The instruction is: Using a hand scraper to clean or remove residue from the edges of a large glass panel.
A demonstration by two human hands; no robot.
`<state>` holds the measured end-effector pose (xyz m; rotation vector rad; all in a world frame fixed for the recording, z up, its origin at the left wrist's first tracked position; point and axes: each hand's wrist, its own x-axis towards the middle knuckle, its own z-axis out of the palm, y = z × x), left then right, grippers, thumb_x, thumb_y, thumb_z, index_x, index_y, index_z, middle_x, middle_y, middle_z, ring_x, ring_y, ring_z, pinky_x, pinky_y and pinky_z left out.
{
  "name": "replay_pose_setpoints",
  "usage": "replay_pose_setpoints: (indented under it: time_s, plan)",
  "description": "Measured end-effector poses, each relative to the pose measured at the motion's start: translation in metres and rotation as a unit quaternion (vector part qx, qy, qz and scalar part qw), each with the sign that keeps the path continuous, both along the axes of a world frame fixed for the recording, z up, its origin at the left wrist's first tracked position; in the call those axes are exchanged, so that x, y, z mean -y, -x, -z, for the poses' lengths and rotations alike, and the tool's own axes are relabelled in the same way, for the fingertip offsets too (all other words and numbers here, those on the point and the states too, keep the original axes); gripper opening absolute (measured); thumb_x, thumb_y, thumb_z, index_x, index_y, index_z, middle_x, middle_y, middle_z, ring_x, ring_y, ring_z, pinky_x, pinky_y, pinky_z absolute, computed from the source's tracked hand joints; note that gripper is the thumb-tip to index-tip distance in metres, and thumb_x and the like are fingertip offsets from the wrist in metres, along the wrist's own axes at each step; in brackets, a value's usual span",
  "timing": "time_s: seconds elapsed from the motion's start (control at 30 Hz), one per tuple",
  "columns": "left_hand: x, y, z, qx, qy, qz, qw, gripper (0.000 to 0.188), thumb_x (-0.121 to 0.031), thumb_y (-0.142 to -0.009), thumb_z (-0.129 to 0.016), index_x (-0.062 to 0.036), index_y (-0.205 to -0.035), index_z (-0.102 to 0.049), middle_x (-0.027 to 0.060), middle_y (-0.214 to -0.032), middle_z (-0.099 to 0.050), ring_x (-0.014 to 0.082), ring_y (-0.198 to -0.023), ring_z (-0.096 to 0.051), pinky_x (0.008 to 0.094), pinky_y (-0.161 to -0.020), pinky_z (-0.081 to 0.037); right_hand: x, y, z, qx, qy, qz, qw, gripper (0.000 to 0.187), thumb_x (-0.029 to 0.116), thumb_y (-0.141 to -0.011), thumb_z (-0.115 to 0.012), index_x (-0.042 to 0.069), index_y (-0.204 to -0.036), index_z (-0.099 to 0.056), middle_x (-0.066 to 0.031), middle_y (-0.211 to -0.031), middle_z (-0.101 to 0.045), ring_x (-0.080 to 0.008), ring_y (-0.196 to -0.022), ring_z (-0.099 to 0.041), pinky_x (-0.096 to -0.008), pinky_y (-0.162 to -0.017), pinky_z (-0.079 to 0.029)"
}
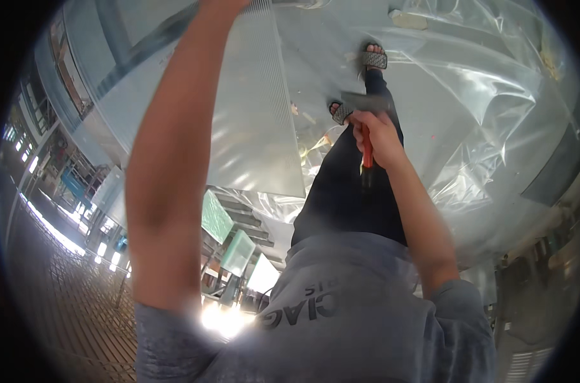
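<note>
My right hand (380,137) is closed around the red and black handle of a tool (367,156). Its flat grey head (366,102) sticks out past my fingers, somewhat blurred, so its exact kind is unclear. The tool is held in front of my dark trousers, above my sandalled feet. My left arm (175,153) stretches far forward over a stack of large pale sheets (255,127) with finely layered edges. At the top edge of the picture the arm is cut off around the wrist, so its fingers are out of sight.
Crumpled clear plastic film (475,96) spreads over the floor to the right and around my feet. A dark flat piece (555,169) lies at the far right. Green-tinted panels (216,217) stand at the lower left, near a metal mesh surface (66,300).
</note>
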<state>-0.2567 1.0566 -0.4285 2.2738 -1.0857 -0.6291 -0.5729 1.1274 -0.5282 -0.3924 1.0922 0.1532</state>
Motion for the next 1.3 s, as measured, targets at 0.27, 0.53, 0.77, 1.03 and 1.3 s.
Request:
replay_pose_setpoints:
  time_s: [0.27, 0.53, 0.77, 1.03, 1.3]
  plan:
    - [-0.123, 0.059, 0.037, 0.205, 0.002, 0.109, 0.973, 0.042, -0.029, -0.089, -0.063, -0.0095, -0.126, -0.056, 0.0165, -0.127, -0.057, 0.038, -0.12, -0.05, 0.0524, -0.104, -0.033, -0.078, 0.013, -0.008, 0.073, 0.037, 0.059, 0.995, 0.026, 0.031, -0.103, -0.053, 0.005, -0.1, -0.055, 0.0009, -0.073, -0.052, -0.0077, -0.051, -0.048, -0.023, -0.044, -0.04]
    - [-0.143, 0.053, 0.076, 0.302, 0.099, 0.057, 0.947, 0.035, -0.014, -0.081, -0.061, -0.0059, -0.115, -0.059, 0.0141, -0.114, -0.061, 0.0365, -0.108, -0.054, 0.0491, -0.098, -0.036, -0.069, -0.028, -0.023, 0.097, -0.011, 0.084, 0.992, 0.027, 0.034, -0.103, -0.053, 0.007, -0.1, -0.055, 0.0034, -0.07, -0.049, -0.0052, -0.049, -0.04, -0.0214, -0.04, -0.033]
    - [-0.146, 0.061, 0.076, 0.303, 0.117, -0.042, 0.945, 0.047, -0.01, -0.092, -0.052, -0.0027, -0.138, -0.051, 0.0255, -0.139, -0.051, 0.0441, -0.132, -0.043, 0.0505, -0.112, -0.032, -0.063, -0.042, -0.025, 0.072, -0.031, 0.067, 0.995, 0.027, 0.034, -0.103, -0.053, 0.008, -0.097, -0.053, 0.0041, -0.068, -0.046, -0.0049, -0.048, -0.034, -0.0219, -0.039, -0.029]
    - [-0.143, 0.064, 0.07, 0.315, 0.074, -0.038, 0.946, 0.042, -0.005, -0.095, -0.045, -0.0017, -0.136, -0.053, 0.0246, -0.138, -0.053, 0.0434, -0.131, -0.044, 0.052, -0.112, -0.03, -0.045, -0.045, -0.027, 0.055, -0.087, 0.03, 0.994, 0.026, 0.032, -0.103, -0.052, 0.008, -0.093, -0.053, 0.0044, -0.065, -0.044, -0.0051, -0.046, -0.03, -0.0223, -0.038, -0.024]
    - [-0.145, 0.063, 0.076, 0.316, 0.091, -0.039, 0.944, 0.04, -0.006, -0.097, -0.044, -0.0015, -0.135, -0.053, 0.0238, -0.138, -0.053, 0.0422, -0.132, -0.044, 0.0514, -0.113, -0.03, -0.044, -0.045, -0.02, 0.076, -0.146, 0.051, 0.985, 0.026, 0.031, -0.103, -0.052, 0.008, -0.092, -0.053, 0.0039, -0.064, -0.043, -0.0053, -0.045, -0.03, -0.0226, -0.037, -0.023]
